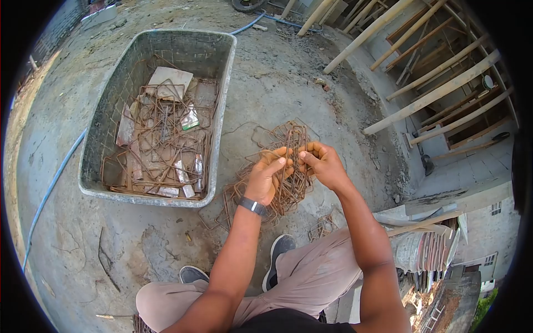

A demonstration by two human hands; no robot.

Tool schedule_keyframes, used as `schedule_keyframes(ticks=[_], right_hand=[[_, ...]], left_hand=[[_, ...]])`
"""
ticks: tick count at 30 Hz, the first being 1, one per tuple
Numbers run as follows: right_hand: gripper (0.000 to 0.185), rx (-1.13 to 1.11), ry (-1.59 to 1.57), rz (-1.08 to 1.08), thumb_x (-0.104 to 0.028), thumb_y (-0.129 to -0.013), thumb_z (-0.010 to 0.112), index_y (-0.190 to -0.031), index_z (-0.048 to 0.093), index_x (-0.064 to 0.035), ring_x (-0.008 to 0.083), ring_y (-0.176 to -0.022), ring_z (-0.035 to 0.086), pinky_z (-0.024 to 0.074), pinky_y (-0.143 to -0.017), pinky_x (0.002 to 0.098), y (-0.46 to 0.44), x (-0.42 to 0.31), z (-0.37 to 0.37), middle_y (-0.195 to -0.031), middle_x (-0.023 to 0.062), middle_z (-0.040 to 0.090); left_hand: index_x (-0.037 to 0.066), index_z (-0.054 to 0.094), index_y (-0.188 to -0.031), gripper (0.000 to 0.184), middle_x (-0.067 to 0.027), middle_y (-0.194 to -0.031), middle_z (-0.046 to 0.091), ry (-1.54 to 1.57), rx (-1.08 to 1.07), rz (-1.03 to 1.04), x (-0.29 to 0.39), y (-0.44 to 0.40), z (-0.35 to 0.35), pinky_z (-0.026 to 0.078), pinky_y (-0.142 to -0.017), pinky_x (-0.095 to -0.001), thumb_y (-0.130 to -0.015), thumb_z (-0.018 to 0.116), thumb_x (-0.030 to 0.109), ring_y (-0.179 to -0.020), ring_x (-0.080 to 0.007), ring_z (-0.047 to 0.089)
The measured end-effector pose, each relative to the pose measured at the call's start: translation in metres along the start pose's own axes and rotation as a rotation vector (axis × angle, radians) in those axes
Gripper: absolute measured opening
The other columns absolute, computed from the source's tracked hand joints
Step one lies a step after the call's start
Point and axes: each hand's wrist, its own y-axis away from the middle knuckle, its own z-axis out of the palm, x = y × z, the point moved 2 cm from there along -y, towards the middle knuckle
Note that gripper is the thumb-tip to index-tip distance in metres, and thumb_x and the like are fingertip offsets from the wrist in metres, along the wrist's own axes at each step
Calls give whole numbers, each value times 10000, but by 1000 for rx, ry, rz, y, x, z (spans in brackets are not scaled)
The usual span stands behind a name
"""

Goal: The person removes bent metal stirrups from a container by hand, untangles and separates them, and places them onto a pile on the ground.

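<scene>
My left hand (265,177), with a dark band at its wrist, has its fingers curled with the thumb pressed on rusty rebar stirrups. Facing it, my right hand (326,165) pinches the same bunch from the other side. The held rebar stirrups (296,135) are thin bent steel loops, standing up between the two thumbs. Beneath and around them lies a tangled pile of stirrups (232,198) on the concrete. How many loops are in my fingers is hidden by the tangle.
A large grey tub (150,201) at the left holds more rusty stirrups, a pale board (171,82) and torn scraps. A blue hose (55,180) runs along the far left floor. Wooden poles (433,94) lean at the upper right. Several stirrups (323,226) lie near my knee.
</scene>
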Motion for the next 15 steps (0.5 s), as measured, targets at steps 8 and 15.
schedule_keyframes(ticks=[8,15], right_hand=[[251,-13,300,-77,-170,-830,755,-946,605,-7,168,-729,618,493,-662,351,-19,49,-2,-832,84,653],[262,85,369,-33,-93,-786,667,-1023,604,0,174,-722,601,488,-689,344,-18,34,-13,-815,78,644]], left_hand=[[16,495,-1419,491,-140,-1335,606,-60,-12,-89,-13,-9,-3,535,-968,-422,-1067,493,358,-1097,-227,643],[18,569,-1332,490,-119,-1159,695,-209,138,-156,7,3,2,588,-752,-323,-1065,490,421,-844,-147,671]])
